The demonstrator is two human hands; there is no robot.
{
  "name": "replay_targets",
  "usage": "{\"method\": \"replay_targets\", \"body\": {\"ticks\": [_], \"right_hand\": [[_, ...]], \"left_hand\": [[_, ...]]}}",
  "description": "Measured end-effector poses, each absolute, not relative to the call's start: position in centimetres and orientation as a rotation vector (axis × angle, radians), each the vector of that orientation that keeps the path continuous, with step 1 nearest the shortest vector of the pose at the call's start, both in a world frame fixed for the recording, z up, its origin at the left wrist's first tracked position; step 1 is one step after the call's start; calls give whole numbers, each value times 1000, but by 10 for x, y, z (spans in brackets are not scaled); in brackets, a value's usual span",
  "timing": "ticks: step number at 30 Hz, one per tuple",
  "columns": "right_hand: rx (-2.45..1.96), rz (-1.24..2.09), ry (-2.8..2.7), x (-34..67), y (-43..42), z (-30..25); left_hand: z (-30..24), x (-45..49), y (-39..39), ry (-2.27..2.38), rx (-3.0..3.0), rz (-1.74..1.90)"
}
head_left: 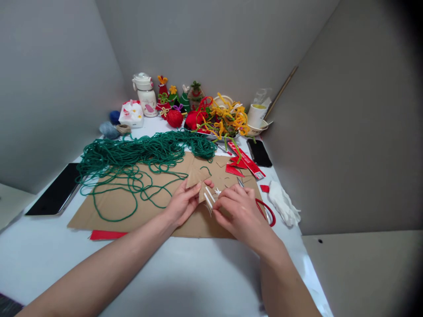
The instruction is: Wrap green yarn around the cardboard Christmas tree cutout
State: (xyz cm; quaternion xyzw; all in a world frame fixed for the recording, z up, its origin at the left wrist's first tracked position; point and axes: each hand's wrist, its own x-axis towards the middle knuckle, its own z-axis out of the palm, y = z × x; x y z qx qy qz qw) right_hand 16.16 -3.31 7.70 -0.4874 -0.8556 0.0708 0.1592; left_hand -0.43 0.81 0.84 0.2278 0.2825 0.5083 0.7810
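Note:
My left hand [185, 201] is closed on a small brown cardboard piece [197, 175], thumb on its face. White strips [209, 197], which look like tape, lie along the piece's lower right part. At those strips, the fingers of my right hand [237, 210] are pinched together; whether something thin is between them is hidden. Scissors with red handles [271, 213] lie partly under my right hand. Beneath both hands is a large cardboard sheet [158, 222]. Loose green yarn [132, 154] spreads over its far left side, with a strand reaching toward the held piece.
Red card scraps [235, 169] and a black phone [259, 152] lie at the right, near a crumpled white tissue [283, 204]. A tablet [54, 189] rests at left. Along the back stand a white bottle [147, 97], small yarn trees [185, 99], yellow yarn [231, 116] and a paper cup [257, 115].

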Motion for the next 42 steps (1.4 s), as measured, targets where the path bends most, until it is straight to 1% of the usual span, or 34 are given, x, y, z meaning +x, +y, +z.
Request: {"method": "replay_targets", "body": {"ticks": [7, 13, 22, 30, 34, 42], "right_hand": [[-1392, 116, -2492, 160, -32, 73], [-1400, 44, -2422, 163, -30, 71], [-1463, -144, -2201, 166, -26, 69], [-1616, -232, -1938, 178, -21, 67], [-1714, -169, -1972, 180, -19, 65], [-1602, 100, -2033, 177, -23, 68]], "left_hand": [[10, -4, 8, 600, 499, 1097], [10, -4, 6, 590, 519, 1059], [8, -4, 7, 568, 528, 1084], [9, -5, 9, 593, 482, 1047], [7, -9, 11, 567, 449, 968], [5, -10, 12, 553, 411, 966]]}}
